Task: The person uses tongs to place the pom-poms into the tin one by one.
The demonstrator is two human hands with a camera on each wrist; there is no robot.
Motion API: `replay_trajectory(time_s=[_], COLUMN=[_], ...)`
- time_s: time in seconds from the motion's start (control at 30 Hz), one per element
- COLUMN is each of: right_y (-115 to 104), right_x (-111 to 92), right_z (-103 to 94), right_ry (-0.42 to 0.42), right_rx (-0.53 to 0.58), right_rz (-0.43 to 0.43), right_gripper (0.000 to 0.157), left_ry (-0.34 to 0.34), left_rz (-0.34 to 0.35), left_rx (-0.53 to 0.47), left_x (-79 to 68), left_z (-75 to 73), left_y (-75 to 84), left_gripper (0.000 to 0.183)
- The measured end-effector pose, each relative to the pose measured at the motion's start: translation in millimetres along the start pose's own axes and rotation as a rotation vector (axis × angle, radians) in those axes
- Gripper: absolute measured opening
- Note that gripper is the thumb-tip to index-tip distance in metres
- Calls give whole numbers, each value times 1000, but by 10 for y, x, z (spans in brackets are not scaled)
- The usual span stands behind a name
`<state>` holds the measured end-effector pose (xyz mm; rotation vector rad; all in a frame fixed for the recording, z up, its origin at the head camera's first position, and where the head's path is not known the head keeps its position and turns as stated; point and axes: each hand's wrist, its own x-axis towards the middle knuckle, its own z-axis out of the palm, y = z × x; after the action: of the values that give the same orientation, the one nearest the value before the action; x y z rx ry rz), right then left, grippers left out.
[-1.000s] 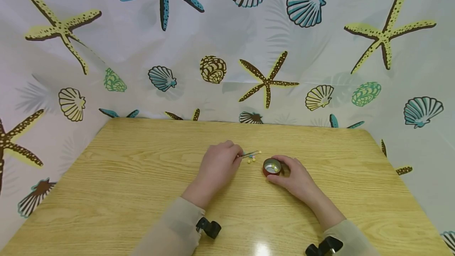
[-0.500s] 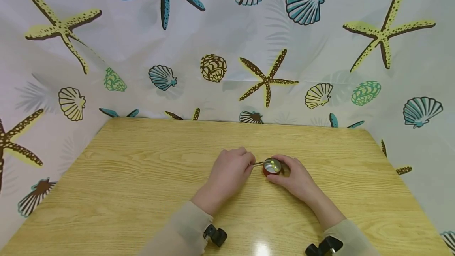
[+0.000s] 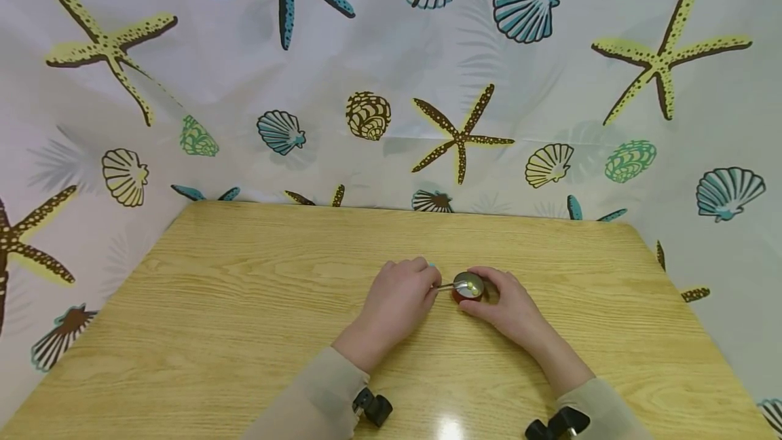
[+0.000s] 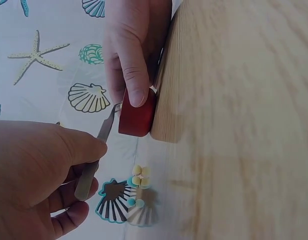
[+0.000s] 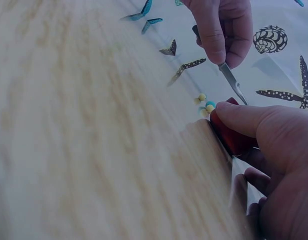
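Observation:
My left hand (image 3: 397, 301) pinches metal tweezers (image 4: 105, 131) with bent tips, which point to the right into the mouth of a small round red tin (image 4: 136, 120). In the head view, yellow balls (image 3: 472, 285) show inside the tin by the tweezer tips. My right hand (image 3: 507, 304) holds the tin from its right side, thumb and fingers around the wall, as it stands on the table. Several small yellow and blue balls (image 4: 138, 170) lie on the table to the tin's left. The left hand hides most of them in the head view.
The wooden table (image 3: 256, 304) stretches around both hands. A white cloth (image 3: 342, 53) printed with starfish and shells hangs behind it and at both sides. Black wrist mounts (image 3: 374, 407) sit on the cuffs.
My left hand moved right from the loose balls to the tin, the tweezers carrying a yellow ball there. The tweezer tips are now inside the tin's mouth. My right hand stayed put.

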<state>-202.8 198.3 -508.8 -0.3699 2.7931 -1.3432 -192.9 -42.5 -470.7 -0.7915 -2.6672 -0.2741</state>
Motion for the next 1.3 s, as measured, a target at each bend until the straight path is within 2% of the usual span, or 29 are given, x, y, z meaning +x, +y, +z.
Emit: replay_trajectory(time_s=[0.3, 0.8, 1.07, 1.3], right_y=[-48, 0, -6, -6], right_x=[6, 100, 98, 112], right_z=[-33, -114, -127, -135], right_ry=[1, -28, -34, -33], right_rx=[-5, -2, -5, -6], right_rz=[-4, 2, 7, -6], right_gripper=[62, 65, 66, 65], left_ry=[7, 101, 97, 89], left_rz=[-24, -197, -264, -288], left_rx=[-21, -50, -24, -28], left_x=[26, 81, 63, 41], left_z=[-60, 10, 32, 42], left_y=[-41, -331, -452, -486], left_gripper=[5, 6, 6, 6])
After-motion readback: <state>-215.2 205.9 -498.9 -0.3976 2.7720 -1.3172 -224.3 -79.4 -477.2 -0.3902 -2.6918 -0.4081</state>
